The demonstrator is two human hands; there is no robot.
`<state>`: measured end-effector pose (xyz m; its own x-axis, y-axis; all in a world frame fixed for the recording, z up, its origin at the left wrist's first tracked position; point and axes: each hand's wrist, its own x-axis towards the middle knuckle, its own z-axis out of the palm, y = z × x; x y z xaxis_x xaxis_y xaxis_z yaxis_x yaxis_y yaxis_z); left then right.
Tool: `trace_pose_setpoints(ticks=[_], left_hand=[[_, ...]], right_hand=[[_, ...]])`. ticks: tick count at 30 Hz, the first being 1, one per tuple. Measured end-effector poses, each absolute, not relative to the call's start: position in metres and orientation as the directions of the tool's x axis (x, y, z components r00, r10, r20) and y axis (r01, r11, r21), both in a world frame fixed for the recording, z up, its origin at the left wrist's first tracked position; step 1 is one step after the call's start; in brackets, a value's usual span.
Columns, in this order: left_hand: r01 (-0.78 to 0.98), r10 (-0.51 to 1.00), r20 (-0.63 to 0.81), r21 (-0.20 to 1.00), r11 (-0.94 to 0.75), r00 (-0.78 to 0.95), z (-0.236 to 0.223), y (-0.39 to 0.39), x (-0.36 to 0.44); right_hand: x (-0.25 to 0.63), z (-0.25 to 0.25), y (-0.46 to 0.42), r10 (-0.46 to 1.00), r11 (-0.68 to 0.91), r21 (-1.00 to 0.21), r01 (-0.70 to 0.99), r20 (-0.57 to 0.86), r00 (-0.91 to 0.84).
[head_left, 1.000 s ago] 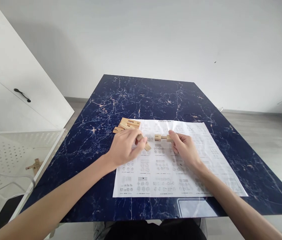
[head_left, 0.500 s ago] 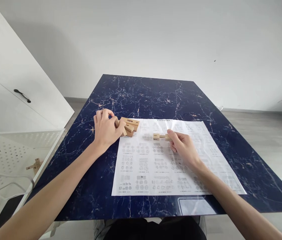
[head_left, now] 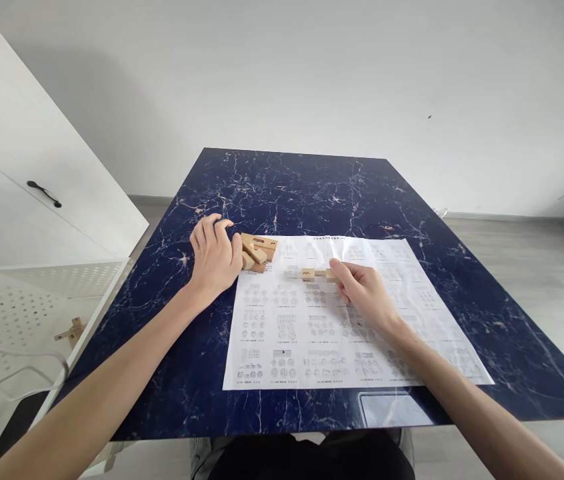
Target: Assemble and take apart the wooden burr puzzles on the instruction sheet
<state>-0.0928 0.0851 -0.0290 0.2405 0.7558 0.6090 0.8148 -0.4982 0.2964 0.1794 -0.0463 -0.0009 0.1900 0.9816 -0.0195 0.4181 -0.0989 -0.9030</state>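
Note:
My right hand (head_left: 362, 288) pinches one end of a notched wooden puzzle piece (head_left: 308, 274) with a number on it, held over the printed sheet (head_left: 272, 347). The thumb and fingers hide the piece's right end. My left hand (head_left: 213, 257) is open, its fingers spread and slightly bent, just left of a small pile of wooden puzzle pieces (head_left: 266, 244). One of them bears the number 2, and a short piece (head_left: 257, 253) lies slantwise on top. The pile sits at the sheet's upper left corner, with its left side partly behind my thumb.
The dark blue marble-patterned table (head_left: 282, 193) reaches back toward the white wall. By its front edge lies a flat, pale shiny rectangle (head_left: 395, 409). At the left stand a white perforated basket (head_left: 17, 300) with a wooden piece (head_left: 73, 330) inside and a white cabinet (head_left: 7, 153).
My left hand has let go of the wooden piece on the pile and opened, shifting slightly left. The piece in my right hand has turned a little and moved slightly left.

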Motion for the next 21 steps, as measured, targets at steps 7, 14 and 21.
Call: trace_pose_setpoints(ticks=[7,14,21], left_hand=[[0.810,0.731,0.626,0.261,-0.524,0.271,-0.031,0.079,-0.087],[0.658,0.664,0.675,0.345,-0.670,0.322,-0.011,0.067,-0.082],[0.321,0.439,0.592,0.299,-0.898,0.676,0.000,0.033,-0.066]], right_hand=[[0.179,-0.001,-0.047,0.991,-0.071,-0.904,0.422,-0.016,0.133],[0.179,-0.002,-0.048,0.997,-0.044,-0.902,0.430,-0.014,0.072],[0.178,-0.006,-0.049,0.999,0.007,-0.888,0.460,-0.010,-0.034]])
